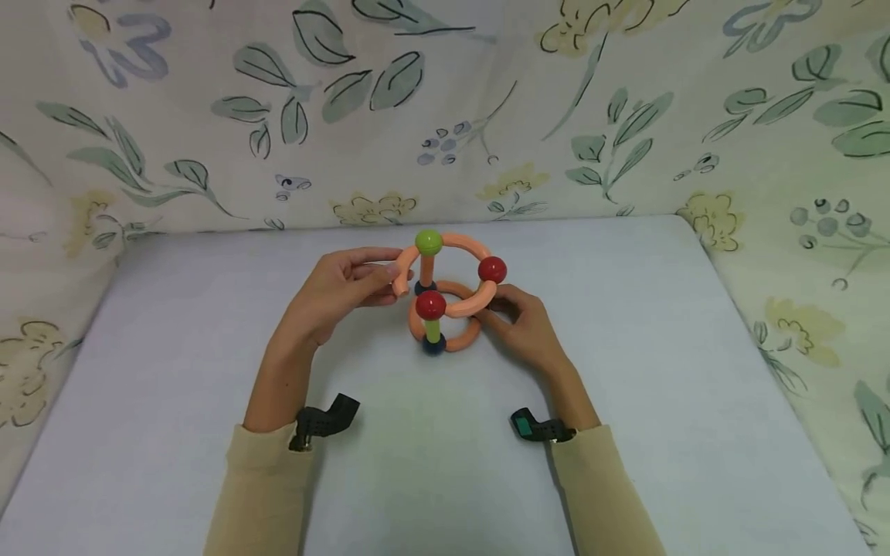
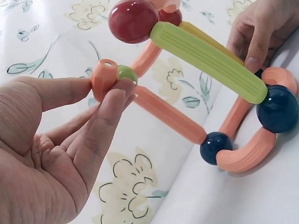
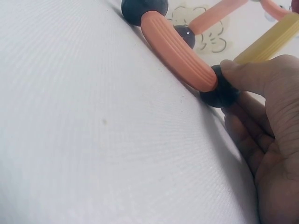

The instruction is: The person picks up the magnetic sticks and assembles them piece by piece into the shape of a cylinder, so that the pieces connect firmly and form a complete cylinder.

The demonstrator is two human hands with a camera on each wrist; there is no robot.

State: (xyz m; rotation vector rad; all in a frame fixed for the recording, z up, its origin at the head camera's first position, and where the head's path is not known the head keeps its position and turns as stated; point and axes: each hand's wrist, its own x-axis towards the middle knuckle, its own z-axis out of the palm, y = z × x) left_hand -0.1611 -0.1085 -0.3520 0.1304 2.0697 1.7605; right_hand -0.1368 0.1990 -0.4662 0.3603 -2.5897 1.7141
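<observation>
A toy frame of rods and balls stands on the table, with a lower ring of curved orange rods (image 1: 462,340) joined by dark blue balls (image 1: 434,344). Upright rods, one of them light green (image 2: 210,63), link it to an upper ring with two red balls (image 1: 492,269) and a green ball (image 1: 429,242). Thumb and fingers of my left hand (image 1: 341,289) pinch a curved orange rod (image 2: 103,80) joined to the green ball; its holed end is apart from the nearer red ball. My right hand (image 1: 524,328) pinches a dark blue ball (image 3: 218,97) at the base, below a yellow rod (image 3: 271,39).
The white tabletop (image 1: 431,463) spreads around the frame. Behind it hangs a floral cloth (image 1: 445,108), which also shows at both sides. Each wrist wears a black strap with a small device, the left strap (image 1: 327,419) and the right strap (image 1: 542,427).
</observation>
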